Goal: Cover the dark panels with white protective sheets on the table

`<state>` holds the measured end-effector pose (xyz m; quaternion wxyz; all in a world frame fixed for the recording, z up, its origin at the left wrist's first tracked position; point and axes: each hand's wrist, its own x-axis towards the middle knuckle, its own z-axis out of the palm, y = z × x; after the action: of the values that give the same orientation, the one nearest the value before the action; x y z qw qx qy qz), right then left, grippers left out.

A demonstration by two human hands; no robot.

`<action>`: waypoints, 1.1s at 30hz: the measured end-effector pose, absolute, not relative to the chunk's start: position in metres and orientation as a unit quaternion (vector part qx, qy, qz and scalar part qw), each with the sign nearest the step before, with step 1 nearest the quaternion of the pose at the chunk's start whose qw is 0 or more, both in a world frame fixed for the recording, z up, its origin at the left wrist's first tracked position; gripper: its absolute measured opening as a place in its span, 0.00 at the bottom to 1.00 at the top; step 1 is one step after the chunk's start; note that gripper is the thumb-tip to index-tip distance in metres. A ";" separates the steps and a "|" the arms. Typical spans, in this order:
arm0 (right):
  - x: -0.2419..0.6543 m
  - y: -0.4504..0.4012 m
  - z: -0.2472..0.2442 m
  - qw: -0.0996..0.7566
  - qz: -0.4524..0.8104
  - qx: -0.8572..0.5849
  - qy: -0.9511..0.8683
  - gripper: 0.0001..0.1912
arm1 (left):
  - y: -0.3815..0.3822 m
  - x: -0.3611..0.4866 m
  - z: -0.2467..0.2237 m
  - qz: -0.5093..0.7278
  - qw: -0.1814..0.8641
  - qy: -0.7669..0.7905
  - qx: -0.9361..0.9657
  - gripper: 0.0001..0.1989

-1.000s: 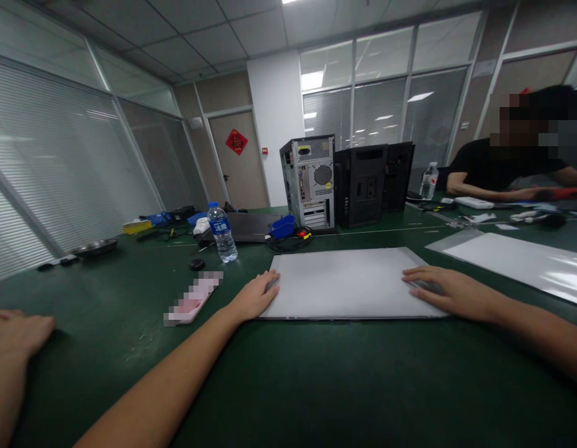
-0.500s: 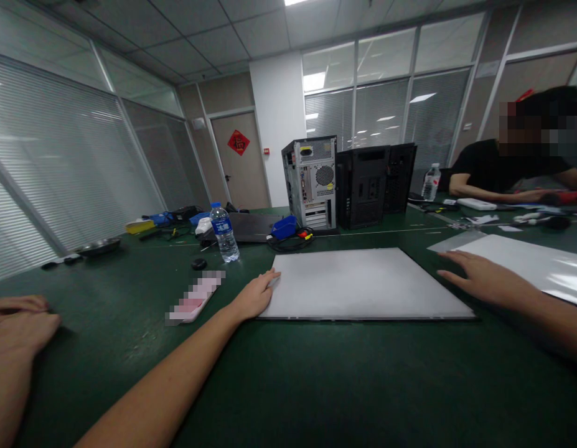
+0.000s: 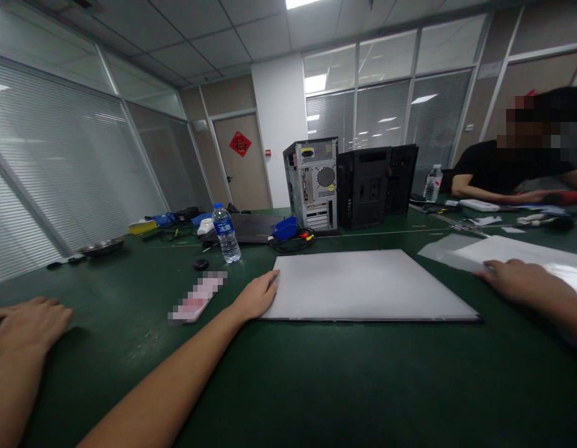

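- Note matte white rectangular panel (image 3: 358, 286), thin and dark-edged, lying flat on green tabletop (image 3: 325, 379).
- Find left hand (image 3: 256, 297) partly open, fingers resting at panel's left edge.
- Observe right hand (image 3: 526, 280) moved off panel since first frame, now with fingers curled at near edge of glossy white sheet (image 3: 507, 250); cannot confirm closed grip.
- Note sheet's smooth, translucent corner, shifted slightly nearer.
- Behind panel, see boxy metal computer case (image 3: 320, 186) with perforated grilles.
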<state>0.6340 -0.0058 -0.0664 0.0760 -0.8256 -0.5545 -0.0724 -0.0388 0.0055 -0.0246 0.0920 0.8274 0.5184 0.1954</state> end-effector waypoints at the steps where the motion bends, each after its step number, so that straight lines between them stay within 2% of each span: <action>1: 0.626 -0.010 -0.062 0.069 -0.071 -0.827 -0.553 0.35 | 0.005 -0.038 -0.024 0.192 0.087 0.518 0.829 0.28; 5: 0.591 -0.029 -0.038 0.073 -0.074 -0.839 -0.533 0.32 | 0.003 -0.037 -0.022 0.181 0.078 0.524 0.829 0.28; 11: 0.518 -0.055 -0.002 0.115 -0.151 -0.779 -0.597 0.34 | 0.003 -0.038 -0.022 0.184 0.076 0.516 0.833 0.28; 18: 0.449 -0.065 0.006 0.164 -0.140 -0.706 -0.675 0.36 | 0.003 -0.038 -0.023 0.182 0.076 0.517 0.833 0.28; 20: 0.436 -0.068 0.005 0.175 -0.111 -0.679 -0.704 0.37 | 0.003 -0.038 -0.023 0.186 0.075 0.515 0.834 0.28; 26: 0.420 -0.073 0.006 0.186 0.102 -0.576 -0.789 0.34 | 0.003 -0.037 -0.022 0.179 0.068 0.510 0.838 0.27; 29: 0.443 -0.064 0.001 0.180 0.027 -0.611 -0.770 0.33 | 0.003 -0.037 -0.021 0.175 0.068 0.510 0.840 0.27; 33: 0.488 -0.049 -0.013 0.106 -0.060 -0.701 -0.703 0.39 | 0.005 -0.038 -0.022 0.176 0.073 0.509 0.840 0.26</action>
<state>0.4876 -0.0490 -0.0132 0.1056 -0.7012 -0.7026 -0.0595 -0.0376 0.0047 -0.0222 0.0726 0.8396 0.5089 0.1758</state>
